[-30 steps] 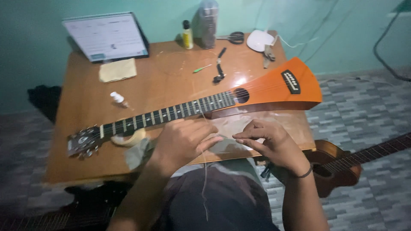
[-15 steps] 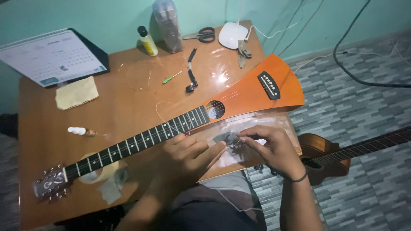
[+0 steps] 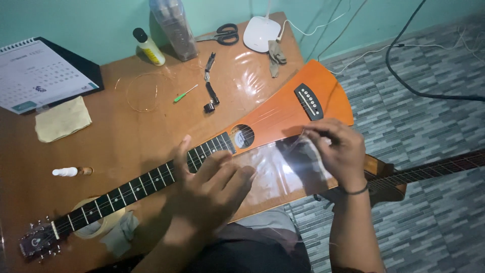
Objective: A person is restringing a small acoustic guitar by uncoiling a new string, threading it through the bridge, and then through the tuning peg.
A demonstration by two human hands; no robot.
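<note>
The small orange wedge-shaped travel guitar (image 3: 283,119) lies diagonally across the brown wooden worktop (image 3: 126,136), headstock toward the near left corner, body toward the far right edge. A clear plastic sleeve (image 3: 283,169) lies on the worktop just beside the guitar's lower edge. The right hand (image 3: 338,151) pinches the sleeve's upper right corner between thumb and fingers (image 3: 316,135), closed on the plastic. The left hand (image 3: 212,194) rests flat, fingers spread and open, over the fretboard and the sleeve's left end, gripping nothing. Risks, as I judge them: the sleeve is thin and glossy, so a hard pull at one corner could tear it or let it slip from the pinch; whatever is inside could spill, though the glare hides the contents. The guitar body overhangs the worktop edge, so a nudge could tip it toward the second dark-brown guitar (image 3: 404,177) standing on the floor below. A loose coil of thin wire string (image 3: 142,91) lies near enough to snag a sleeve. Containers: a tall clear plastic bottle (image 3: 174,28), contents unclear; a small yellow bottle with black cap (image 3: 149,46), closed; a small white dropper vial (image 3: 68,172) lying on its side.
</note>
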